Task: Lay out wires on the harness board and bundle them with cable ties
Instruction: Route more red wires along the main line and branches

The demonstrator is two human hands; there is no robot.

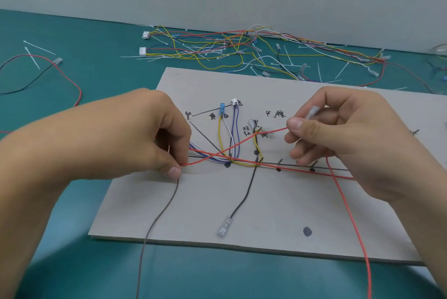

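A grey harness board [278, 206] lies on the teal table, marked with lines, dots and handwritten labels. Yellow, white, blue and black wires run along its middle line, some ending in a blue connector [221, 107] and a white connector [234, 101]. My left hand [135, 139] pinches a red wire [232, 148] near the board's left edge, with a grey wire [157, 216] trailing down from it. My right hand [343, 136] pinches the same red wire near its clear terminal [312, 112], raised above the board. Another red wire [350, 216] hangs down from my right hand.
A tangle of spare wires [242, 49] with white plugs and loose white cable ties [32, 56] lies at the back of the table. A red and black wire pair [48, 68] loops at far left. A black wire with clear terminal [225, 226] rests on the board's front.
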